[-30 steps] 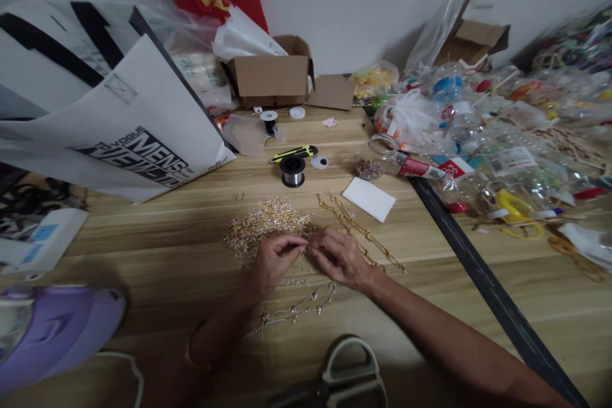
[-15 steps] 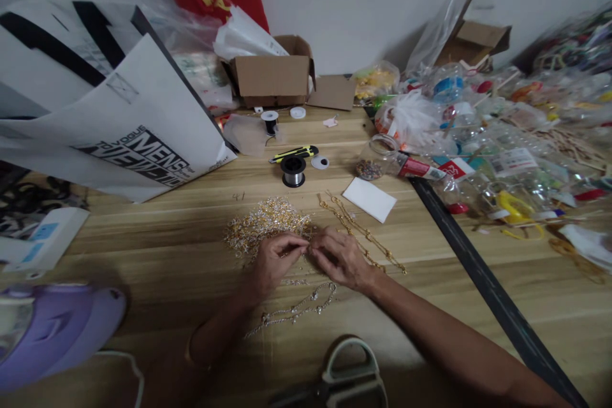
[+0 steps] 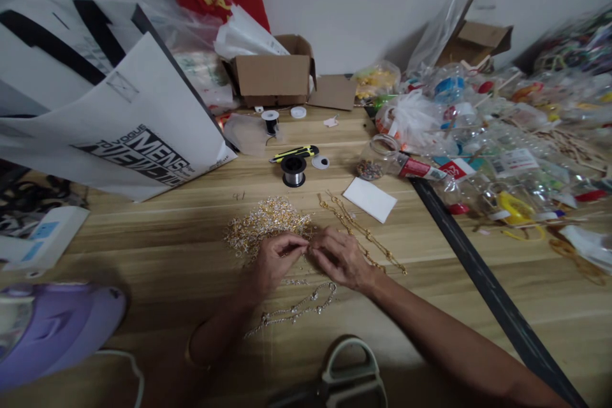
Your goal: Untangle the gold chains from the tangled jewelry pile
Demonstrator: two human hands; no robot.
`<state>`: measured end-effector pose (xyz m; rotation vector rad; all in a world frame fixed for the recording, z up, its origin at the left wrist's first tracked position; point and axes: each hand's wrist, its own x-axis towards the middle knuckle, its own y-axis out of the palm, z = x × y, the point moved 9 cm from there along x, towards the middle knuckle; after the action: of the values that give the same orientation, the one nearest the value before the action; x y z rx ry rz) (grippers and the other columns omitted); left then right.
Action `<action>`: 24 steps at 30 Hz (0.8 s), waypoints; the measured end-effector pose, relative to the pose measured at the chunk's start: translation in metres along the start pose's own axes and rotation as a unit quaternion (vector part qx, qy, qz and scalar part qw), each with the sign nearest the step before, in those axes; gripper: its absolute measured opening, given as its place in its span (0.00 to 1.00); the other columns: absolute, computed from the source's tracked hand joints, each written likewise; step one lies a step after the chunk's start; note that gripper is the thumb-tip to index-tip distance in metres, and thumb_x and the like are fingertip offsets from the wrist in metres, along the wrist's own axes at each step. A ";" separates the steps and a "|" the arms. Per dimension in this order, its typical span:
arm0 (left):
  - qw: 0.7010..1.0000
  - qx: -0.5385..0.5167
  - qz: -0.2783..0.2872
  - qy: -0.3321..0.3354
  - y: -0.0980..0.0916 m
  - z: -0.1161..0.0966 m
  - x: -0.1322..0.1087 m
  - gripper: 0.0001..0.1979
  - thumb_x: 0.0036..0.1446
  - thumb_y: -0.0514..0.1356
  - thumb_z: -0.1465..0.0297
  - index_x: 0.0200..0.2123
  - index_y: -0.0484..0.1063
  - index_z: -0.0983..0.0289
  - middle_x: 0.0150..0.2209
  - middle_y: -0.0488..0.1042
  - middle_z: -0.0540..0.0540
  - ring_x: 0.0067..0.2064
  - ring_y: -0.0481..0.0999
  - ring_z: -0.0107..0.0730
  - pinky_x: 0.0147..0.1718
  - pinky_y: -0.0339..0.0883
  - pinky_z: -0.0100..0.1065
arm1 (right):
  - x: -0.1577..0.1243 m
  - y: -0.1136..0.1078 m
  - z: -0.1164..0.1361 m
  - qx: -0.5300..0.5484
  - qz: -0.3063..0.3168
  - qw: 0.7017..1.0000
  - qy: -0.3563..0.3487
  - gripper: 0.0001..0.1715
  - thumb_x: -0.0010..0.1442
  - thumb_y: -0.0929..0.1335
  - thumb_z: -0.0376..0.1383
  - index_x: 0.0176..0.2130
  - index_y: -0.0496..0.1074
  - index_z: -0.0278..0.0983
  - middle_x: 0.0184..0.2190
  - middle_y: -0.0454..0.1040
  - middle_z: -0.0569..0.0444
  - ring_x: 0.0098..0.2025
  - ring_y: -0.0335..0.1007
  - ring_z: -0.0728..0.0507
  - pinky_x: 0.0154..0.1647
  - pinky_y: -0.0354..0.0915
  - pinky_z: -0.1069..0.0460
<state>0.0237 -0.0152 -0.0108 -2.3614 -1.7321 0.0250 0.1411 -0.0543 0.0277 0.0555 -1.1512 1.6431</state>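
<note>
My left hand [image 3: 278,259] and my right hand [image 3: 340,257] meet at the fingertips, both closed in a pinch. Whatever lies between the fingers is too small to make out. Just behind my left hand spreads a heap of small silver and gold beads [image 3: 268,222]. A gold chain [image 3: 356,224] lies beyond my right hand, running to its right. Nearer to me rests a silver chain [image 3: 296,311], with a short silver piece [image 3: 295,282] just above it, below my hands.
Behind the heap stand a wire spool [image 3: 293,172], a utility knife [image 3: 294,153] and a bead jar [image 3: 377,156]. A folded white paper [image 3: 370,199] lies right of them. Scissors [image 3: 354,370] sit at the front. Plastic bottles [image 3: 502,140] crowd the right; a white bag [image 3: 138,121] stands left.
</note>
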 end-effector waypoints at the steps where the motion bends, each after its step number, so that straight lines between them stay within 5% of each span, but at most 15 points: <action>1: 1.000 0.000 -0.001 0.002 0.000 -0.001 0.000 0.04 0.49 0.62 0.74 0.29 0.77 0.67 0.29 0.79 0.54 0.31 0.77 0.29 0.32 0.70 0.26 | 0.000 0.000 0.000 -0.001 0.001 1.000 0.000 0.04 0.62 0.63 0.31 0.38 0.66 0.36 0.32 0.71 0.50 0.33 0.67 0.46 0.32 0.64 0.52; 24: 0.999 -0.012 0.019 -0.044 0.003 0.000 0.000 0.04 0.48 0.63 0.73 0.29 0.77 0.67 0.29 0.79 0.55 0.31 0.77 0.30 0.33 0.70 0.27 | -0.002 0.003 -0.003 -0.011 0.004 1.000 0.010 0.03 0.62 0.63 0.31 0.37 0.67 0.37 0.32 0.71 0.51 0.32 0.66 0.47 0.31 0.63 0.53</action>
<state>0.0263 -0.0162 -0.0118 -2.4453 -1.7345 0.1166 0.1411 -0.0530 0.0233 0.0200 -1.1563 1.6344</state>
